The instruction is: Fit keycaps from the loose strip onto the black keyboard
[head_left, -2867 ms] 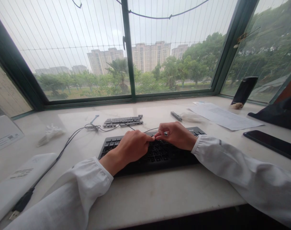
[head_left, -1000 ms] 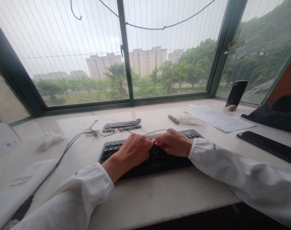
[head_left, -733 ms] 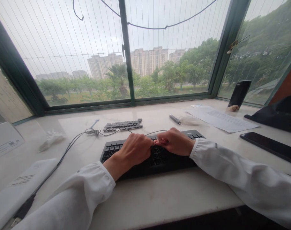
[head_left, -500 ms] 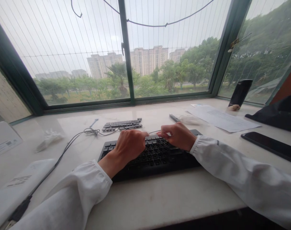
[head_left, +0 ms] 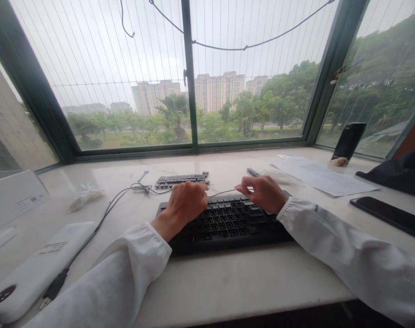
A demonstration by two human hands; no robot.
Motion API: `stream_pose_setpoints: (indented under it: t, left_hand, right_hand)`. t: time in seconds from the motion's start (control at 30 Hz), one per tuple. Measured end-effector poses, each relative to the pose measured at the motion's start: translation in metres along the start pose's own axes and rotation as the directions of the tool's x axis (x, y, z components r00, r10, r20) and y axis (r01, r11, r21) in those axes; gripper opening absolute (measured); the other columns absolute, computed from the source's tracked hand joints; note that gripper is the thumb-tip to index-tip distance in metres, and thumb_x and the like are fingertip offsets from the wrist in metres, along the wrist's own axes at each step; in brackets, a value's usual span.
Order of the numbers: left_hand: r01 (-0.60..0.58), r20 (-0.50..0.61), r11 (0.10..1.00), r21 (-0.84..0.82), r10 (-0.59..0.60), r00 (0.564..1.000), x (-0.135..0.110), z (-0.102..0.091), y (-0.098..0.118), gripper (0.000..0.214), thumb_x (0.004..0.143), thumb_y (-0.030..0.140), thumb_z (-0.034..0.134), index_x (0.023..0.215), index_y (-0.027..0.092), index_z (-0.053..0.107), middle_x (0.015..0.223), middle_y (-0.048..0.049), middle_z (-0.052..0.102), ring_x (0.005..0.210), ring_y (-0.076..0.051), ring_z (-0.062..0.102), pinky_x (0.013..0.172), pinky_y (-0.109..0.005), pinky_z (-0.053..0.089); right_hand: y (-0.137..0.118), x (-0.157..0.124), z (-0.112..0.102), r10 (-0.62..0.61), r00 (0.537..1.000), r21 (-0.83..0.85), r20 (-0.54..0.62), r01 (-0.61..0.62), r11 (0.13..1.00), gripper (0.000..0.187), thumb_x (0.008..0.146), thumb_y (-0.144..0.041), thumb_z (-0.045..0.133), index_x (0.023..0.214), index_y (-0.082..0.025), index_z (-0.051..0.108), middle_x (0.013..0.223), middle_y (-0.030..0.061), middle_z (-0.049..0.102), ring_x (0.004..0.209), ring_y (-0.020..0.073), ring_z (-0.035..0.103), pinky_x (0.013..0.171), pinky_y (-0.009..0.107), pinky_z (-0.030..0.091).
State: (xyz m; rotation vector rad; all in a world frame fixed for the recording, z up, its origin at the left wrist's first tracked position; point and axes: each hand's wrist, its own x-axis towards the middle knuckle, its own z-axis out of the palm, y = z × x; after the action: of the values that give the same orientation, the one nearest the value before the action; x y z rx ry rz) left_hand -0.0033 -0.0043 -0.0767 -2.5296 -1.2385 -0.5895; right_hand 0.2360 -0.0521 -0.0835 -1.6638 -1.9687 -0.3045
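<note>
A black keyboard lies on the white marble sill in front of me. My left hand hovers over its upper left edge with the fingers curled in; whatever they hold is hidden. It is close to a row of loose grey keycaps set out behind the keyboard. My right hand is over the keyboard's upper right part, thumb and forefinger pinched together towards the left on something too small to name. Both arms wear white sleeves.
A thin black cable runs from the keyboard to the left, past a white device. A white box and crumpled tissue lie left. A pen, papers, a flat black phone and a propped dark phone are right.
My hands were pressed together over the middle keys. They have come apart and moved to the keyboard's far edge, the left towards the loose keycaps. The view has shifted a little.
</note>
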Motion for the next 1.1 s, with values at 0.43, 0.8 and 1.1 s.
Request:
stream_pose_setpoints:
  t: [0.43,0.8,1.1]
  left_hand:
    - [0.012,0.053,1.0,-0.003,-0.011,0.999,-0.003,-0.007,-0.001,0.055,0.092,0.045,0.029,0.072,0.016,0.072,0.07,-0.0131,0.068,0.067,-0.025,0.066,0.063,-0.035,0.047]
    - [0.038,0.062,0.999,-0.014,-0.037,0.997,-0.004,-0.009,-0.002,0.05,0.09,0.044,0.035,0.078,0.013,0.074,0.075,-0.0146,0.069,0.077,-0.027,0.067,0.069,-0.036,0.048]
    - [0.015,0.04,1.0,-0.022,-0.014,0.999,-0.003,-0.004,-0.004,0.05,0.091,0.04,0.034,0.08,0.014,0.074,0.078,-0.0148,0.07,0.075,-0.027,0.067,0.069,-0.038,0.049]
  right_hand:
    - [-0.007,0.013,-0.002,0.008,1.0,-0.057,0.024,-0.007,0.998,0.016,0.083,-0.039,0.055,0.088,-0.024,0.057,0.083,-0.0016,0.072,0.069,0.0162,0.063,0.061,0.027,0.036]
    - [-0.022,0.106,0.025,-0.089,0.943,-0.169,0.32,0.149,0.974,0.02,0.083,-0.041,0.056,0.09,-0.027,0.069,0.091,0.0004,0.072,0.081,0.0173,0.063,0.066,0.028,0.039]
    - [-0.026,0.183,0.081,-0.032,0.904,-0.162,0.427,0.111,0.981,0.017,0.075,-0.03,0.067,0.091,-0.026,0.069,0.099,-0.0007,0.071,0.088,0.0157,0.063,0.07,0.024,0.043]
